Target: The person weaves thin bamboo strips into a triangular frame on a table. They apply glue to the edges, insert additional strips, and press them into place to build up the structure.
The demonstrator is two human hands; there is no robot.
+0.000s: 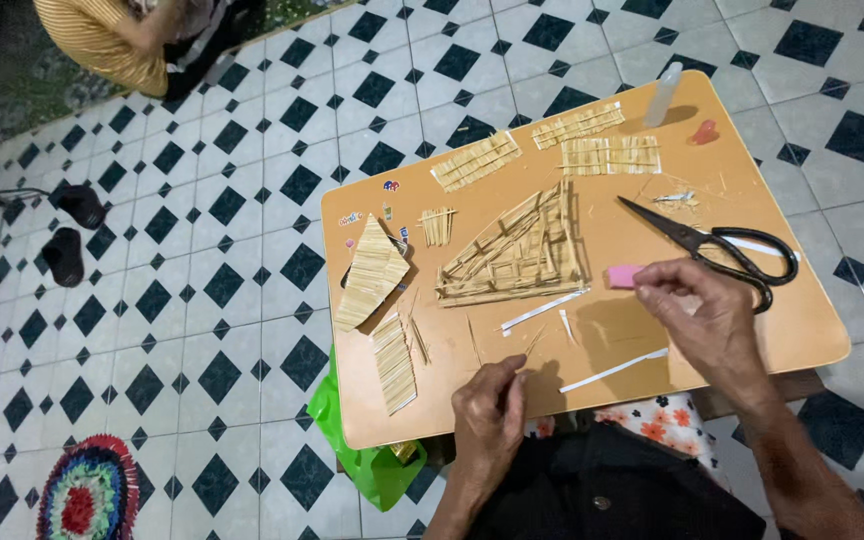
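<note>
Left hand (487,415) at lower centre, fingers pinched on a thin stick (529,347); right hand (707,310) at right, fingertips closed beside pink eraser (623,276), near black scissors (722,245) on the desk (802,330).

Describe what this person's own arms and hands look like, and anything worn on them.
Both forearms are bare, with no sleeves in view. The left hand and right hand wear no gloves, and no rings, watch or bracelets can be seen. The fingers look lean and the knuckles pronounced. Below the arms, dark clothing shows, with a floral-patterned cloth beside it.
</note>
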